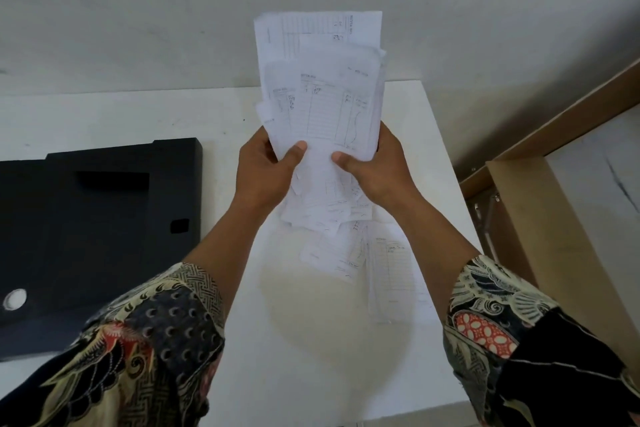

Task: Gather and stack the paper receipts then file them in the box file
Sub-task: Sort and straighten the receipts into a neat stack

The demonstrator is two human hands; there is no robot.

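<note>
Both hands' fingers (pixel 298 149) clasp the receipts (pixel 322 87); print illegible, fingers mostly hidden behind.

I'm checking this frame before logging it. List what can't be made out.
- Writing on the stack of receipts, head view: too small and blurred to read.
- Loose receipts on the table: partly covered by the held stack and the right hand; their count is unclear.
- Fingers of the left hand: behind the stack.
- Black box file: cut off by the left edge and covered by the sleeve.
</note>
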